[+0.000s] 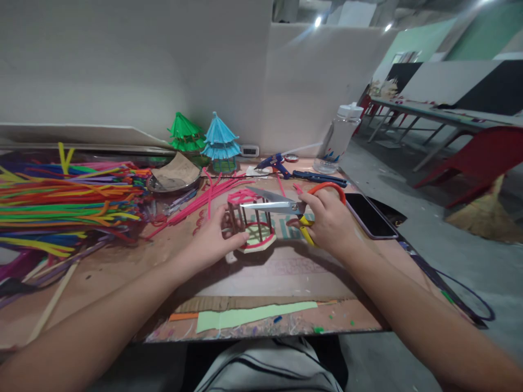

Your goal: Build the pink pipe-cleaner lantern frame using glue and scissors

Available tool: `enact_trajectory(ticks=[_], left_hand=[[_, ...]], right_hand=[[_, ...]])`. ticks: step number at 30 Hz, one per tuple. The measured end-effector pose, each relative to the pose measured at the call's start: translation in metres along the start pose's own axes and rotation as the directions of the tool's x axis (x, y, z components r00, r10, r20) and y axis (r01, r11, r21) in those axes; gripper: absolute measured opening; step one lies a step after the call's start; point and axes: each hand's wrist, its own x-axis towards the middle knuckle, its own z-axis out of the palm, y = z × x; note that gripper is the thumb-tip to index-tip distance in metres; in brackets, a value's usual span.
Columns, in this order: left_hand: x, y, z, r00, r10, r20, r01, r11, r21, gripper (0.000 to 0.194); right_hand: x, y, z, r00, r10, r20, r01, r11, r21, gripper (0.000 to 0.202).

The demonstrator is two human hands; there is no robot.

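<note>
My left hand point(220, 231) is closed on a small craft pavilion frame point(258, 233), its thumb resting on the base. The frame has a pale many-sided base with a red inner edging, brown posts and pink strips around the top. My right hand point(329, 220) grips a pair of scissors point(281, 207) with orange and yellow handles. The scissor blades are apart and point left at the frame's upper part, near the pink strips; I cannot tell whether they touch. A short pink piece shows by my right fingers.
Bundles of coloured pipe cleaners point(73, 201) cover the left side. Behind stand a green model pavilion point(183, 133), a blue one point(220, 141), a glue gun point(273, 163), pliers point(321, 178) and a water bottle point(339, 139). A phone point(371, 215) lies at right.
</note>
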Motion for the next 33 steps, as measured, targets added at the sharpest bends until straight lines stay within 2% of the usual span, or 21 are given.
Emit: enact_trajectory(ticks=[3, 10, 15, 22, 33], left_hand=[[0.003, -0.001, -0.001, 1.000, -0.010, -0.012, 0.009, 0.999, -0.039, 0.067], [0.000, 0.006, 0.002, 0.999, -0.010, -0.032, 0.012, 0.999, 0.043, 0.077], [-0.004, 0.010, 0.004, 1.000, -0.003, -0.010, 0.004, 0.997, 0.075, 0.067], [-0.005, 0.009, 0.003, 1.000, 0.007, -0.011, -0.006, 0.995, 0.096, 0.062], [-0.004, 0.007, 0.004, 1.000, 0.014, 0.006, -0.014, 1.000, 0.023, 0.066]], right_hand=[[0.000, 0.001, 0.001, 1.000, -0.008, -0.015, 0.009, 1.000, 0.030, 0.036], [0.001, -0.003, 0.002, 0.999, -0.032, -0.008, 0.032, 0.999, -0.035, 0.032], [0.001, -0.003, 0.001, 1.000, 0.001, -0.012, -0.001, 0.999, -0.044, 0.029], [0.002, -0.004, -0.001, 0.999, -0.029, -0.041, 0.027, 0.999, -0.044, 0.027], [0.002, -0.006, 0.000, 0.998, -0.024, -0.065, 0.021, 0.998, -0.052, 0.027]])
